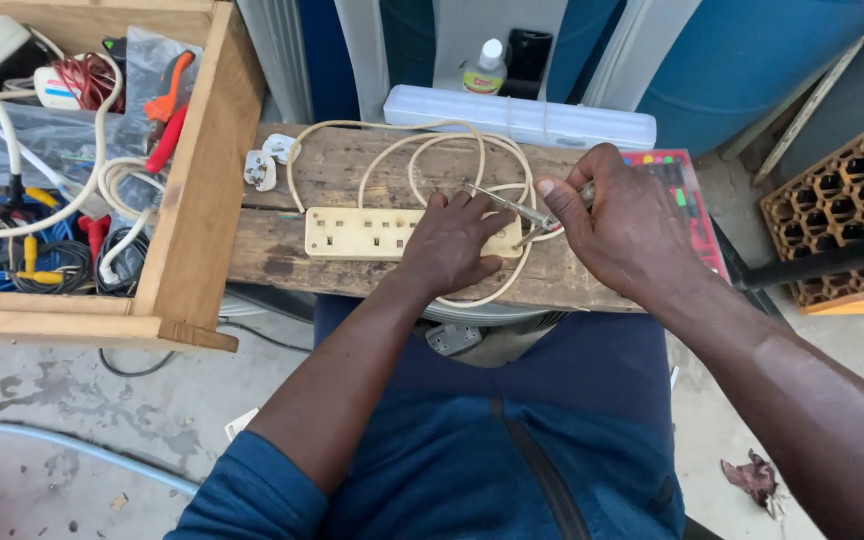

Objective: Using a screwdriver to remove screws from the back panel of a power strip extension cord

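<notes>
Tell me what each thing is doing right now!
Left hand: pressing flat on the socket strip.
Right hand: closed around the screwdriver.
Screwdriver: held, tip pointing at the strip.
Socket strip: lying flat on the plank, sockets empty.
Cord: loosely coiled, plug unplugged.
Wooden box: open, full of cables.
Bottle: upright, capped.

- Surface (282, 255): a worn wooden plank across my lap, grain weathered, with dark stains.
- Cream power strip (362, 232): lies flat on the surface, sockets up, under my left hand (452, 243).
- Cream cable (392, 150): looped loosely over the plank behind the strip.
- White plug (260, 169): at the far left corner, beside the wooden crate (197, 200).
</notes>
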